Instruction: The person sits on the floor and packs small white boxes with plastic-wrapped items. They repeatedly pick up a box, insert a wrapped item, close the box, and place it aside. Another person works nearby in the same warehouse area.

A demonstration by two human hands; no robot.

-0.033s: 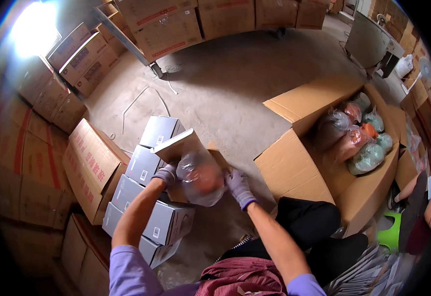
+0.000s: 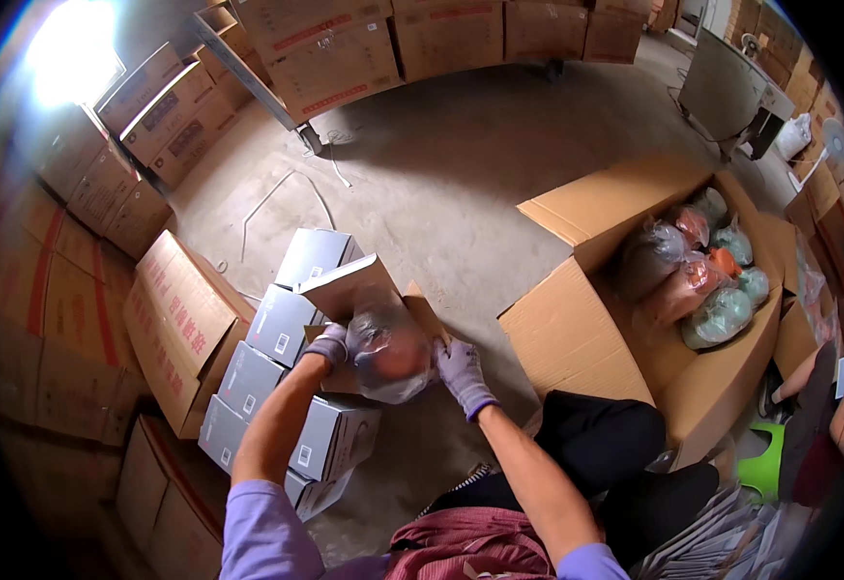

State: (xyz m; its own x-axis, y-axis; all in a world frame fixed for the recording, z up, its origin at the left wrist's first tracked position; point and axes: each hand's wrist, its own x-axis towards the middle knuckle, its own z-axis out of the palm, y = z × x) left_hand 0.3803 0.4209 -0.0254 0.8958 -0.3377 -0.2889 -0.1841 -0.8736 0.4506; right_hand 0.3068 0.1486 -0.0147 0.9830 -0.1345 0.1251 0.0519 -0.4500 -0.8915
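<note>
Nearest, at the lower edge: lilac sleeves, bare forearms, dark trousers, a reddish cloth across the lap. Just beyond, left hand (image 2: 328, 342) in a pale glove, closed on the left side of a clear plastic bag (image 2: 389, 356) with something round and orange-red inside. Right hand (image 2: 458, 372), gloved the same, curled around the bag's right side. Bag held between both, half down inside a small open box (image 2: 364, 290) with its flaps up, resting on the floor in front of the knees.

Possible trouble, judged from the fit: bag looks bulky against the narrow opening, so a hard push could split the thin plastic or buckle a flap. Loose film could also catch under a flap at closing. Box could tip, since it stands light and unbraced.

Left of the hands, a double row of grey boxes (image 2: 277, 324), closed, contents hidden. Further left, stacked brown cartons (image 2: 175, 324), shut as well.

To the right, a large open carton (image 2: 625, 338) on the floor, flaps spread wide, filled with more bagged pieces (image 2: 707, 280) in orange, pale green and grey, packed touching one another. A green stool (image 2: 762, 462) just beside its near corner.

Farthest off, bare concrete floor (image 2: 461, 164), then a wall of big cartons (image 2: 345, 48) along the top.
</note>
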